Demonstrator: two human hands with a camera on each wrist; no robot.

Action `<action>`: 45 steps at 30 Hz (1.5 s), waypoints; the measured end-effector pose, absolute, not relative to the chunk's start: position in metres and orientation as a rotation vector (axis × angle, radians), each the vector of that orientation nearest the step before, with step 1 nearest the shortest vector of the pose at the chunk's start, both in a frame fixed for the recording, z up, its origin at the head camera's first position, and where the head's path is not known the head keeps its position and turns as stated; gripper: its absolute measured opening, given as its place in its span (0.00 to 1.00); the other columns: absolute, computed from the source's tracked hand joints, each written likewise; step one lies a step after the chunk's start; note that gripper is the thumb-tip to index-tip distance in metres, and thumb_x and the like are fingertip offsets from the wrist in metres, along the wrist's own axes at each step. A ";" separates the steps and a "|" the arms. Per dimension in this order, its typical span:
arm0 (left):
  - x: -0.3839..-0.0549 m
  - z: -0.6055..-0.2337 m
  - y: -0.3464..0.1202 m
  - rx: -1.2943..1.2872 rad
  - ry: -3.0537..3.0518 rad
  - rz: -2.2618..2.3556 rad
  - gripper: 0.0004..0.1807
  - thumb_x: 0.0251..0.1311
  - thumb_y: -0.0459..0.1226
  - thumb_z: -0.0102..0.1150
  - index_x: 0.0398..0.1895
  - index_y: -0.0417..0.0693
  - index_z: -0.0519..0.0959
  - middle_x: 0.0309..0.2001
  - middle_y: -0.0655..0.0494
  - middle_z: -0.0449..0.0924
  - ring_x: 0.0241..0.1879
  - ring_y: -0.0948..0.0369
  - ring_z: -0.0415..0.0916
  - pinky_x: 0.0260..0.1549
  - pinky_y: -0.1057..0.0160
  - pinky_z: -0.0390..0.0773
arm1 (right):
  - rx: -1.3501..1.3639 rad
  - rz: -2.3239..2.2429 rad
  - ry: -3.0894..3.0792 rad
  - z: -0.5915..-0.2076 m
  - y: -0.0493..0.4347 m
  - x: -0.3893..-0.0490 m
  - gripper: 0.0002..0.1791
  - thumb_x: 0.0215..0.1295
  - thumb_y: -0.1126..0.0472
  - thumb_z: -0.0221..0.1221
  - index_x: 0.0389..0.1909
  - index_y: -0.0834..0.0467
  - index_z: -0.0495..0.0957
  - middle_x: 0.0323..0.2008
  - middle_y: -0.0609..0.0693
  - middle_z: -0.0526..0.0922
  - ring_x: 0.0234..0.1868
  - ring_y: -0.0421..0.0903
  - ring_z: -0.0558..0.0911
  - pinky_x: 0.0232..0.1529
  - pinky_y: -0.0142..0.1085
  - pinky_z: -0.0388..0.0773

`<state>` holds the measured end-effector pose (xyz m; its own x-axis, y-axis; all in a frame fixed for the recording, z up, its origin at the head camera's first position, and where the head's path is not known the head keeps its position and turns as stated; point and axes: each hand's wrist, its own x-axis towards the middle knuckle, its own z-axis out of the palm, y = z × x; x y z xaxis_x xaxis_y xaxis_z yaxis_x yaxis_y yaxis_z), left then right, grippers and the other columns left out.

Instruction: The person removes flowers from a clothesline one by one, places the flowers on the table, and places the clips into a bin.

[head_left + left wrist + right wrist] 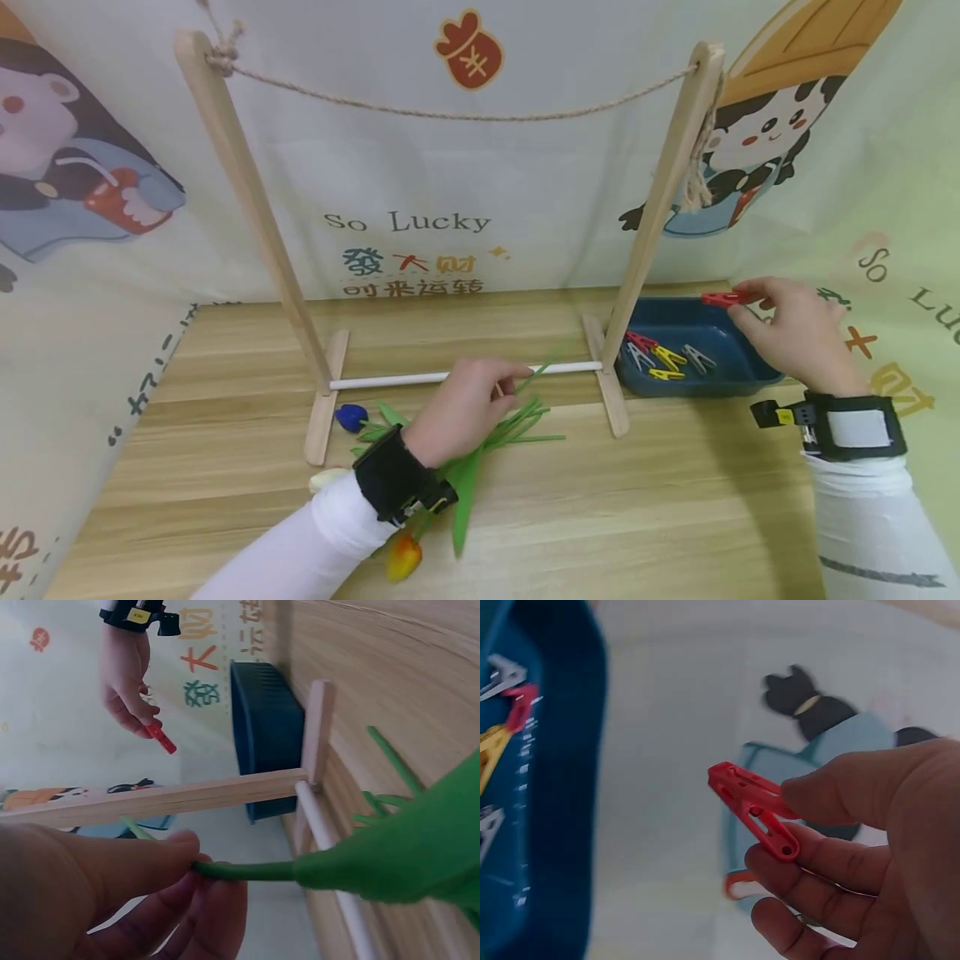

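Observation:
My left hand [465, 408] pinches the green stem [255, 871] of an artificial tulip between thumb and fingers, above the white crossbar [390, 382]. More green stems and leaves [467, 500] lie on the table beneath it, with a blue tulip head [351, 417], an orange-yellow one [404, 557] and a whitish one [327, 479] partly hidden by the sleeve. Over the right end of a dark blue tub [697, 388], my right hand [802, 333] holds a red clothespin [754, 810] by its handle end. The clothespin's nose points away from the fingers.
A wooden stand with a left post [255, 217] and a right post [663, 200] carries a sagging rope [465, 117] across its top. Several clothespins, including a yellow one [666, 358] and a grey one [699, 359], lie in the tub. A printed cloth [555, 192] hangs behind.

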<state>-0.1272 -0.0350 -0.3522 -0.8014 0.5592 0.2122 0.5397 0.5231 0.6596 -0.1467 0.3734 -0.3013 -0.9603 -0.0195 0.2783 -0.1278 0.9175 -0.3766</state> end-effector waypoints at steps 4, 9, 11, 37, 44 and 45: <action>-0.132 -0.368 -0.035 0.950 2.715 1.065 0.21 0.66 0.27 0.70 0.62 0.42 0.85 0.30 0.59 0.80 0.27 0.65 0.72 0.29 0.66 0.75 | 0.074 0.550 -2.889 -0.325 0.384 -0.156 0.22 0.77 0.56 0.61 0.59 0.71 0.79 0.55 0.75 0.79 0.53 0.73 0.75 0.51 0.76 0.55; -0.135 -0.382 -0.035 0.889 2.747 0.939 0.21 0.66 0.27 0.70 0.62 0.43 0.85 0.27 0.61 0.76 0.27 0.64 0.71 0.39 0.59 0.80 | 0.073 0.538 -2.978 -0.352 0.388 -0.168 0.21 0.75 0.56 0.63 0.58 0.69 0.81 0.55 0.75 0.79 0.56 0.76 0.73 0.50 0.74 0.58; -0.136 -0.386 -0.034 0.850 2.749 0.901 0.21 0.66 0.28 0.70 0.63 0.44 0.84 0.27 0.61 0.75 0.27 0.64 0.71 0.37 0.59 0.80 | 0.067 0.544 -3.017 -0.361 0.387 -0.173 0.22 0.76 0.55 0.63 0.59 0.68 0.81 0.56 0.74 0.80 0.57 0.77 0.72 0.50 0.75 0.57; -0.133 -0.406 -0.032 0.836 2.783 0.701 0.26 0.58 0.18 0.65 0.59 0.41 0.85 0.58 0.47 0.86 0.58 0.49 0.83 0.54 0.51 0.85 | -0.022 0.537 -3.160 -0.384 0.364 -0.192 0.23 0.75 0.55 0.64 0.57 0.72 0.81 0.52 0.70 0.85 0.54 0.71 0.80 0.50 0.68 0.61; -0.132 -0.404 -0.034 0.859 2.785 0.703 0.25 0.57 0.18 0.66 0.59 0.40 0.85 0.58 0.47 0.86 0.58 0.49 0.83 0.57 0.52 0.83 | -0.004 0.540 -3.136 -0.378 0.363 -0.187 0.24 0.75 0.54 0.64 0.58 0.72 0.80 0.54 0.71 0.84 0.55 0.72 0.79 0.52 0.73 0.59; -0.131 -0.404 -0.034 0.862 2.787 0.700 0.25 0.57 0.18 0.67 0.59 0.40 0.85 0.58 0.47 0.86 0.58 0.49 0.83 0.57 0.52 0.83 | 0.004 0.541 -3.131 -0.376 0.362 -0.185 0.25 0.75 0.54 0.64 0.59 0.72 0.80 0.55 0.72 0.84 0.56 0.72 0.78 0.52 0.73 0.58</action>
<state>-0.1314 -0.0339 -0.4040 -0.8257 0.5641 0.0025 0.4983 0.7272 0.4721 -0.1852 0.3619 -0.3756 -0.9993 -0.0087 -0.0350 0.0036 0.9421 -0.3353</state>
